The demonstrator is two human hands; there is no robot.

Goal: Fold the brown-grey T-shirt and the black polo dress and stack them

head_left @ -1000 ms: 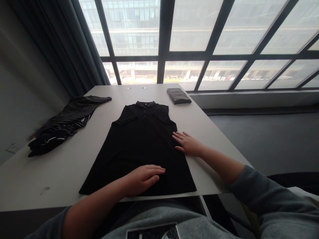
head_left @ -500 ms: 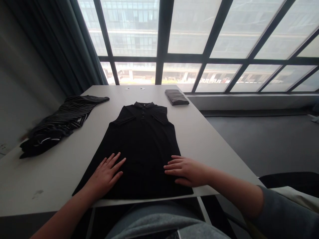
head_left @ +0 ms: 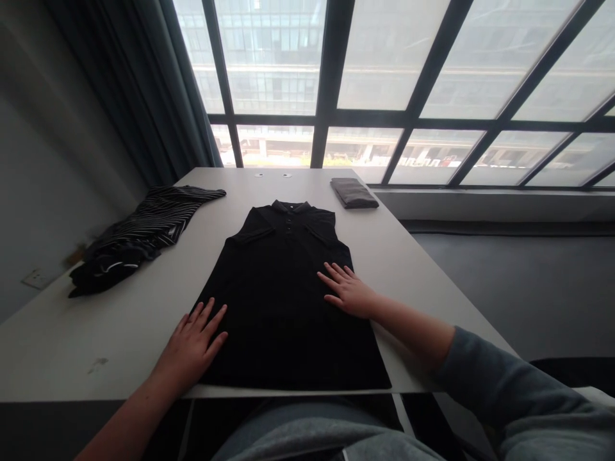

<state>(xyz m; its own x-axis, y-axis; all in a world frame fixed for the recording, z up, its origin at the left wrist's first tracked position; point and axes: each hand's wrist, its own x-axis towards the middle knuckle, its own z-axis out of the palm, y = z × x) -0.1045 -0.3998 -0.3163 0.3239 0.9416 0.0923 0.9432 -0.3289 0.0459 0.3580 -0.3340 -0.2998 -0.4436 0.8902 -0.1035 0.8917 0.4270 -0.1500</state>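
Note:
A black polo shirt (head_left: 283,288) lies flat on the white table (head_left: 423,275), collar away from me, sleeves folded in. My left hand (head_left: 195,342) rests palm down on the shirt's lower left edge, fingers spread. Flat on the right side of the shirt near its middle lies my right hand (head_left: 346,291), fingers apart. Neither hand grips the cloth.
A heap of black and striped clothes (head_left: 134,234) lies at the table's left. A folded dark grey garment (head_left: 354,193) sits at the far right corner. Large windows and a dark curtain (head_left: 139,89) stand behind the table. The near table edge is right at my body.
My right hand has slid up the shirt's right side from the hem area. My left hand has shifted slightly left and down along the lower left edge. The view moved a little.

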